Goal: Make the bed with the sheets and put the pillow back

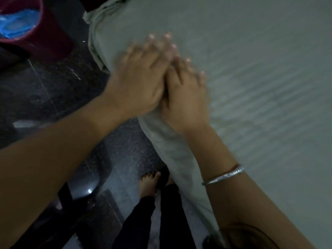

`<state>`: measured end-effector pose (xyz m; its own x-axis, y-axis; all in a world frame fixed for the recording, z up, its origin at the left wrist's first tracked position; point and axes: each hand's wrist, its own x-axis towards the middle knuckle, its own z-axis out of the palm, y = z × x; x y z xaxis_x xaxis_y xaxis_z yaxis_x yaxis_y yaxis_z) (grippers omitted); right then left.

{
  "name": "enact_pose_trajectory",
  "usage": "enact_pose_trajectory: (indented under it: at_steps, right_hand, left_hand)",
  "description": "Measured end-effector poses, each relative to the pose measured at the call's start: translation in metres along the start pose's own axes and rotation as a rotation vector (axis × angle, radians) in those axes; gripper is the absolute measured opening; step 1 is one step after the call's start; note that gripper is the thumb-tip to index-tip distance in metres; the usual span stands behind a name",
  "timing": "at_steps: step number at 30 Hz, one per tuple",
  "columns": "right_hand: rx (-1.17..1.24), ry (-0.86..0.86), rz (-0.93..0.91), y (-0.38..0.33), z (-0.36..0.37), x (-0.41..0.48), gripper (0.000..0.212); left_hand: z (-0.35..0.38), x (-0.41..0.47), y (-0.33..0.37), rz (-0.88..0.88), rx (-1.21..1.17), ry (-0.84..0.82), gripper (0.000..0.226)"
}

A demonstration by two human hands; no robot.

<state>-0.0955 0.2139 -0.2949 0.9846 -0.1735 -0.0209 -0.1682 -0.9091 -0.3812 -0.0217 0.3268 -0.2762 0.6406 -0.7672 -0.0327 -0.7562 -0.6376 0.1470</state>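
Currently both hands lie on the sheet [251,69] at the near edge of the bed [172,155].

Left hand [142,81]: palm down, fingers straight and slightly spread, flat on the cloth, gripping nothing. Its inner edge overlaps the thumb side of the right hand [186,97]; the two touch.

Right hand: also palm down, fingers extended and pressed flat on the sheet, just beside the left hand and a little nearer the body. It holds nothing. The fingertips of both hands are blurred, so finer finger positions cannot be read.

Sheet: pale grey-green with faint woven stripes. It is spread over the bed top under both palms, past the right hand's fingertips and away to its right. Behind the wrists it wraps over the bed edge and hangs down the side. Ahead of the left hand's fingertips the cloth bunches into folds [97,17] at the corner.

Bracelet [222,175]: silver band on the right forearm, behind the wrist.

Left of the left hand: dark speckled floor [53,83]. Further left and ahead of that hand stands a maroon bucket [48,33] with a blue plastic liner [16,22] inside.

Between the forearms, low: a bare foot [149,184] on the floor close to the bed side, with black trouser legs [170,212] nearer the body. Under the left forearm is a dark rounded object, too dim to identify.
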Motion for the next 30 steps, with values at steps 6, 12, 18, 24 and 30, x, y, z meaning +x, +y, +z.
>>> enact_pose_trajectory:
  at_steps: [6,12,18,24,30]
  right_hand:
    - [-0.044,-0.040,0.163,0.033,-0.003,-0.086,0.065]
    - [0.048,0.070,0.287,0.067,-0.013,-0.131,0.064]
    - [-0.078,0.045,0.467,0.112,-0.022,-0.236,0.060]
    - [-0.107,0.034,0.734,0.167,-0.046,-0.366,0.061]
    - [-0.069,0.097,1.000,0.197,-0.055,-0.459,0.063]
  left_hand:
    - [0.023,-0.028,0.051,-0.086,0.090,-0.164,0.080]
    - [0.041,-0.042,0.131,0.135,0.011,-0.130,0.063]
    - [0.063,-0.074,0.217,0.106,0.094,-0.148,0.074]
    - [0.082,-0.107,0.335,0.379,0.090,-0.161,0.080]
    - [0.104,-0.152,0.443,0.702,0.028,-0.163,0.067]
